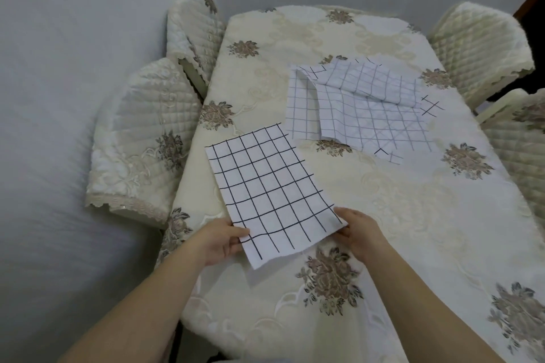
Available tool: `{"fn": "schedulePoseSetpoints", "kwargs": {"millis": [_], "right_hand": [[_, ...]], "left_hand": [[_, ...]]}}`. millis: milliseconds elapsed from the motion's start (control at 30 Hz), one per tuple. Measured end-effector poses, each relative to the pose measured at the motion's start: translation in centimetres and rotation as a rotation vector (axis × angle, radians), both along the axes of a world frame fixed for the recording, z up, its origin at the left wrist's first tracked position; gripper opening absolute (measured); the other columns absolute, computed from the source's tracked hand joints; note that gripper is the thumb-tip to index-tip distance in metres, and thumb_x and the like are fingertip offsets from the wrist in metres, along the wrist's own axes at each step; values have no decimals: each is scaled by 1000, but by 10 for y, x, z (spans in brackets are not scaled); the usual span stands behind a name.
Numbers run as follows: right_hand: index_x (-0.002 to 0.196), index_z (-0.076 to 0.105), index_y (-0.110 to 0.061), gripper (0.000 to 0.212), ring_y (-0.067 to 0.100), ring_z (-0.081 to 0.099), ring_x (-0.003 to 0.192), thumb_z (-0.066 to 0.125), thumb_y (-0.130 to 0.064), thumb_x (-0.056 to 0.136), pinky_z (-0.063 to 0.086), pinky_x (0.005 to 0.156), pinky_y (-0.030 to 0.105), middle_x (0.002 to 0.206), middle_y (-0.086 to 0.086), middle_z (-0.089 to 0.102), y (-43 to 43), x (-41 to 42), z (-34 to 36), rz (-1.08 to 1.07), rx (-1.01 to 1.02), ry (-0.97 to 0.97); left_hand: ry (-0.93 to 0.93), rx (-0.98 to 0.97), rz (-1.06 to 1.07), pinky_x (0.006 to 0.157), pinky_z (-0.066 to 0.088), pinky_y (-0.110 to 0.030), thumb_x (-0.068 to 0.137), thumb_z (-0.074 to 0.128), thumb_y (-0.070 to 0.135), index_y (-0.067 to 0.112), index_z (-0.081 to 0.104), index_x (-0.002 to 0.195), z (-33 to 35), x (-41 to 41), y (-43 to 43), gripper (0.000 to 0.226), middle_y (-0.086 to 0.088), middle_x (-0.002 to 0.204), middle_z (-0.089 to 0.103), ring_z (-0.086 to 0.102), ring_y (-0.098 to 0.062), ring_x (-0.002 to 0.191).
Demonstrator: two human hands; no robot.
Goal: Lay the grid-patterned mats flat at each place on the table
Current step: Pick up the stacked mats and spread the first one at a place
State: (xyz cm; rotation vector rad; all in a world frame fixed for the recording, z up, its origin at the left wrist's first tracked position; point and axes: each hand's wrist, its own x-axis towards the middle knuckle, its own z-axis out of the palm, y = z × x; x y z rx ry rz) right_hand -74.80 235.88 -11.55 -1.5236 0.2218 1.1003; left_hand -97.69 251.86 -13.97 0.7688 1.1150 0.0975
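Left hand [219, 240]: reaching in from the table's near left corner with the forearm stretched forward. It is pinching the near left edge of the grid mat, with the thumb lying on top and the fingers tucked beneath the fabric.

Right hand [358, 233]: coming in over the near end of the table with the back of the hand facing up. It is grasping the mat's near right corner. The thumb is resting along the edge, and the other fingers are curling under, mostly hidden.

Grid mat [271, 186]: a white cloth with bold black lines, stretching between the two hands on the table's left side. It is lying at a slant to the table's left edge. Its far end is resting on the tablecloth, and its near corner is casting a shadow as if slightly raised.

Pile of mats [354, 106]: sitting around the middle of the table, toward its right side and apart from the held mat. The pieces are overlapping and rumpled, and one is folding over on itself. How many there are is hard to tell.

Table [398, 215]: wearing a cream tablecloth with brown flower motifs.

Left chairs [141, 141]: two, standing tucked against the table's left side under quilted cream covers.

Right chairs [477, 47]: two, standing along the table's right side in matching covers.
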Motion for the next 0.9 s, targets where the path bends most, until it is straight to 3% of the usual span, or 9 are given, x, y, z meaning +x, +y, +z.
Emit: {"fn": "schedulePoseSetpoints", "kwargs": {"millis": [67, 133, 233, 333, 433, 500, 767, 900], "right_hand": [[99, 64, 3, 14, 30, 65, 79, 63, -7, 90, 57, 48, 29, 89, 18, 67, 11, -4, -3, 110, -51, -104], [99, 67, 4, 18, 34, 66, 85, 67, -10, 86, 60, 64, 40, 96, 21, 68, 22, -8, -11, 210, -99, -176], [86, 70, -3, 11, 36, 67, 91, 73, -13, 81, 56, 82, 53, 99, 22, 69, 39, -14, -19, 313, -168, -247], [88, 70, 0, 13, 36, 67, 91, 73, -10, 79, 57, 82, 47, 97, 20, 69, 55, -16, -23, 356, -188, -266], [78, 66, -4, 6, 31, 64, 82, 72, -4, 78, 55, 71, 37, 92, 18, 68, 70, -14, -26, 357, -186, -277], [78, 67, -5, 6, 31, 65, 83, 73, -4, 77, 57, 76, 41, 92, 17, 69, 79, -11, -29, 358, -194, -289], [77, 67, -2, 3, 34, 66, 85, 70, -1, 78, 57, 83, 49, 89, 19, 70, 98, -3, -36, 337, -220, -272], [74, 68, -3, 5, 37, 67, 85, 72, -3, 76, 56, 83, 53, 88, 21, 70, 106, -1, -39, 327, -226, -286]], "left_hand": [[51, 65, 54, 62, 61, -30, 90, 54, -11, -6, 60, 103, 0, -5, 13, 16, -21, 101, 68, 68, -27, 84], [119, 141, 114, 63, 60, -31, 89, 55, -9, -5, 62, 97, -7, -9, 27, 11, -21, 96, 68, 66, -28, 82], [193, 262, 131, 77, 51, -42, 87, 61, -5, -2, 65, 86, -11, -12, 43, 6, -29, 100, 67, 64, -33, 85], [238, 358, 148, 86, 54, -47, 85, 63, -4, 5, 67, 78, -7, -9, 55, 12, -21, 92, 70, 68, -35, 88], [273, 417, 167, 83, 54, -57, 84, 65, 0, 4, 67, 75, -7, -6, 69, 10, -26, 92, 70, 68, -41, 90], [288, 451, 170, 82, 54, -59, 82, 66, 3, 7, 69, 73, -9, -4, 79, 10, -27, 94, 70, 68, -42, 91], [304, 479, 124, 84, 56, -50, 83, 66, 4, 8, 71, 83, -8, 13, 109, 6, -16, 93, 72, 69, -33, 86], [309, 508, 137, 78, 49, -31, 87, 64, 3, 7, 66, 89, -2, 21, 119, 5, -10, 90, 67, 62, -24, 82]]}}
